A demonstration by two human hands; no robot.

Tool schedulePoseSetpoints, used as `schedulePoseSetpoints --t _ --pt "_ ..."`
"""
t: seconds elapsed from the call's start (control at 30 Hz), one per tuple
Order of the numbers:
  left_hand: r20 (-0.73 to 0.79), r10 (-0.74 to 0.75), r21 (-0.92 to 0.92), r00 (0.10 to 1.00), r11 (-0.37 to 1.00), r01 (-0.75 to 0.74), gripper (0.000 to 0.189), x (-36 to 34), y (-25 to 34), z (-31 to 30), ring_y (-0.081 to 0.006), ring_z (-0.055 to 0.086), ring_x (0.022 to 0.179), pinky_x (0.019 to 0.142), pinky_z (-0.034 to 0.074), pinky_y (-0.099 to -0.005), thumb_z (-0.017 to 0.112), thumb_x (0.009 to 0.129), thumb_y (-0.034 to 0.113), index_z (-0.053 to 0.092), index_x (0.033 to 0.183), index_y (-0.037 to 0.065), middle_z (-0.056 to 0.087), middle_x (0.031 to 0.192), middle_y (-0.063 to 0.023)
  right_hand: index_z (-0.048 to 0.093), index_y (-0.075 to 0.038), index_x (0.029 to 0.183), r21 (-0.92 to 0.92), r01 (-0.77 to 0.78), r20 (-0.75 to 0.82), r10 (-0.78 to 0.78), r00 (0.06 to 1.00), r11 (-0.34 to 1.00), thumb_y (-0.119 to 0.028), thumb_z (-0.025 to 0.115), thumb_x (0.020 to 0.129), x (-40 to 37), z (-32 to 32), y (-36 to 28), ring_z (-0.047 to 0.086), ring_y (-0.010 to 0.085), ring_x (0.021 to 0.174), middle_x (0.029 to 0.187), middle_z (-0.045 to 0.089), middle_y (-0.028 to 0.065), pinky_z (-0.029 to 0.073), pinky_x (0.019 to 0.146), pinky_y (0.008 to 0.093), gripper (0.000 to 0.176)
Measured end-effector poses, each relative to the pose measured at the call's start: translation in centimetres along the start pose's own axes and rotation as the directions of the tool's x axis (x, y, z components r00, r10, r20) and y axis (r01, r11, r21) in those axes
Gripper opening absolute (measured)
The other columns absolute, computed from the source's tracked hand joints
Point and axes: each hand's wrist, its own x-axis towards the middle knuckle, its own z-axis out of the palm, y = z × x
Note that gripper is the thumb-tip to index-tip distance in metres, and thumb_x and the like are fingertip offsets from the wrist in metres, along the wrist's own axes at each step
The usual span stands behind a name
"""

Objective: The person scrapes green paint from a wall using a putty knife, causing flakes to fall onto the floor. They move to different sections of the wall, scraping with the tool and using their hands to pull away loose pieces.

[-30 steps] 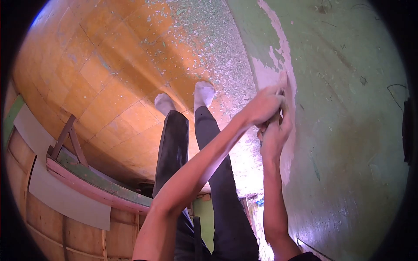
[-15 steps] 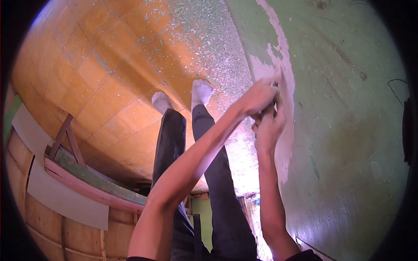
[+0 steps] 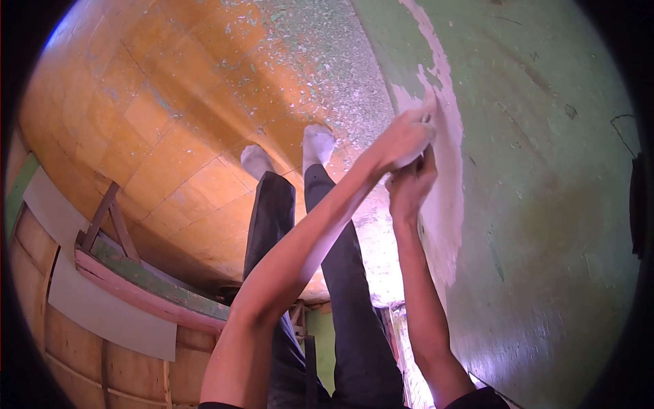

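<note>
Green-painted wall [image 3: 545,170] bordered an orange tiled floor [image 3: 170,136], its finish broken by a long, ragged-edged pale patch [image 3: 446,177]. Over the side of that patch nearest the floor was a person's left hand [image 3: 406,142], one finger extended along it and the others curled in. Just below, the right hand [image 3: 413,185] was bunched close, fingers bent; what either hand pinched could not be told. Small green and white flakes [image 3: 334,75] littered the floor alongside. Nearby stood feet in pale socks [image 3: 318,144], under black trousers [image 3: 270,215]; farther left was a pink-and-green wooden plank [image 3: 150,290].
</note>
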Motion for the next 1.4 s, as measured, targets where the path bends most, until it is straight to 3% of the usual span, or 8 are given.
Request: schedulePoseSetpoints --t 0.07,0.4,0.6,0.63,0.8,0.83,0.97,1.4 --pt "0.059 0.085 0.118 0.995 0.989 -0.091 0.08 -0.5 -0.7 0.8 -0.0116 0.05 0.076 0.072 0.045 -0.0264 0.047 0.078 0.006 0.022 0.153 0.004 0.051 0.084 -0.0032 0.049 -0.002 0.132 0.017 0.031 -0.037 -0.03 0.999 0.999 -0.019 0.046 0.101 -1.6 -0.8 -0.7 0.032 0.0016 0.04 0.062 0.044 -0.0034 0.022 0.033 0.0222 0.035" --pt "0.019 0.046 0.01 0.999 0.999 -0.046 0.072 -0.8 1.8 -0.2 -0.0165 0.057 0.094 0.09 0.046 -0.0271 0.05 0.078 0.006 0.032 0.147 -0.006 0.061 0.113 -0.0147 0.051 -0.005 0.136 -0.058 0.019 0.011 -0.018 1.0 0.998 -0.024 0.045 0.104 -1.6 -1.1 -3.1 0.039 0.0009 0.047 0.069 0.05 -0.0028 0.028 0.039 0.0215 0.038" --pt "-0.052 0.087 -0.057 0.995 0.994 -0.09 0.061 1.0 1.3 -1.5 -0.0141 0.057 0.076 0.069 0.049 -0.0295 0.049 0.08 0.005 0.045 0.14 -0.003 0.061 0.094 -0.0099 0.049 -0.004 0.137 -0.035 0.042 0.059 -0.04 0.997 0.999 -0.017 0.043 0.103 0.9 1.3 -1.8 0.037 0.0006 0.045 0.064 0.048 -0.0025 0.027 0.037 0.021 0.037" --pt "-0.075 0.094 0.031 0.993 0.995 -0.092 0.027 0.1 1.6 -0.6 -0.0305 0.063 0.086 0.075 0.049 -0.0402 0.042 0.079 0.006 0.053 0.103 -0.001 0.06 0.085 -0.0245 0.05 -0.003 0.136 -0.053 0.032 0.038 -0.03 0.999 0.998 -0.017 0.043 0.103 -0.5 0.3 -2.7 0.038 0.0013 0.045 0.063 0.048 -0.0024 0.028 0.037 0.0218 0.037" --pt "-0.045 -0.048 -0.167 0.998 0.985 0.039 0.035 0.8 3.3 -1.7 -0.0283 0.064 0.079 0.073 0.051 -0.041 0.041 0.079 0.008 0.054 0.11 -0.003 0.063 0.086 -0.0225 0.052 -0.003 0.134 -0.105 0.081 0.06 -0.075 0.995 0.991 -0.013 0.044 0.101 2.0 1.4 -3.3 0.037 0.0024 0.043 0.065 0.048 -0.0016 0.025 0.036 0.0238 0.035" --pt "-0.06 -0.109 -0.16 0.992 0.982 0.098 0.057 1.2 3.8 -2.7 -0.0119 0.055 0.064 0.06 0.049 -0.029 0.049 0.08 0.01 0.051 0.137 0.005 0.055 0.077 -0.0051 0.053 -0.004 0.134 -0.073 0.038 0.044 -0.035 0.998 0.997 -0.013 0.045 0.101 2.5 2.9 -3.4 0.038 0.0015 0.045 0.066 0.049 -0.0013 0.024 0.035 0.023 0.036" --pt "-0.01 0.154 0.03 0.988 0.988 -0.154 0.068 -0.5 1.9 -0.8 -0.0113 0.052 0.061 0.059 0.047 -0.0275 0.046 0.081 0.009 0.038 0.148 0.004 0.052 0.08 -0.003 0.05 -0.007 0.138 -0.051 -0.032 -0.03 0.031 0.999 0.998 -0.013 0.045 0.101 -1.5 0.6 -4.7 0.037 0.0012 0.049 0.071 0.049 -0.003 0.025 0.037 0.0211 0.038" --pt "0.243 -0.137 -0.185 0.96 0.965 0.185 0.077 -2.0 4.9 -1.7 -0.0115 0.058 0.068 0.063 0.051 -0.0266 0.048 0.08 0.01 0.023 0.153 0.004 0.054 0.089 -0.0053 0.044 -0.011 0.145 -0.004 -0.103 0.026 0.103 0.994 0.995 -0.018 0.047 0.102 -1.8 -0.2 -6.2 0.038 0.0019 0.053 0.071 0.043 -0.0042 0.028 0.039 0.0197 0.044"
